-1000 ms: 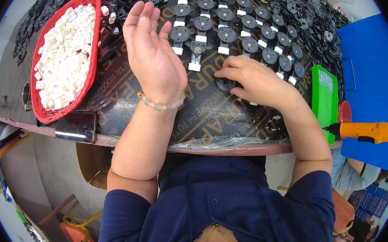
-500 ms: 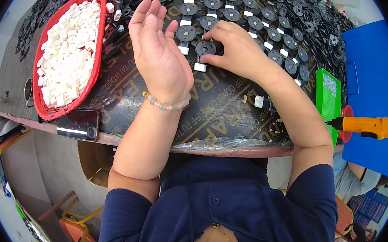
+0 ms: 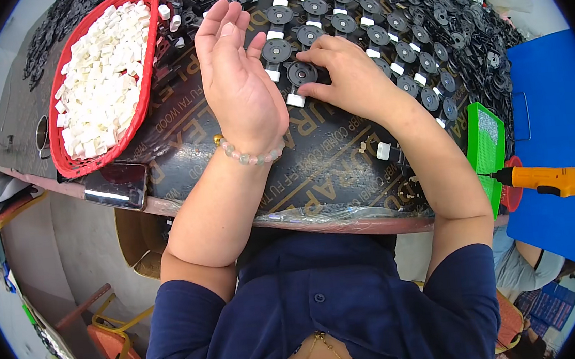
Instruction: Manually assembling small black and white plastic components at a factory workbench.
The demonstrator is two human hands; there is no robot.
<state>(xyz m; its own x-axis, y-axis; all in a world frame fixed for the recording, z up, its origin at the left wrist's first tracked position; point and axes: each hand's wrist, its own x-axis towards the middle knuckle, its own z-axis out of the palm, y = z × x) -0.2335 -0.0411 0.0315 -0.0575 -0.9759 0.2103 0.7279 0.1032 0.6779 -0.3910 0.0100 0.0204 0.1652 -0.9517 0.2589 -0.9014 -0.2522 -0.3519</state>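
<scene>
My left hand (image 3: 242,88) is raised above the table, palm turned up and fingers stretched out, with nothing in it. My right hand (image 3: 347,75) curls thumb and fingers around the edge of a round black plastic part (image 3: 302,73), which has a white block (image 3: 295,100) at its near end. This part lies at the near end of slanting rows of similar round black parts (image 3: 315,7), each with a white block. Nearer to me, a single white-tipped black piece (image 3: 385,151) rests by my right forearm.
A red basket (image 3: 149,82) full of white blocks stands at the left, with a phone (image 3: 117,186) near the table edge. Loose black parts (image 3: 473,33) are heaped at the far right. A green tray (image 3: 487,155) and an orange electric screwdriver (image 3: 547,180) are at the right.
My right hand and the round black part have shifted very slightly left. My left hand has moved a little to the right, still spread. The orange screwdriver has swung slightly.
</scene>
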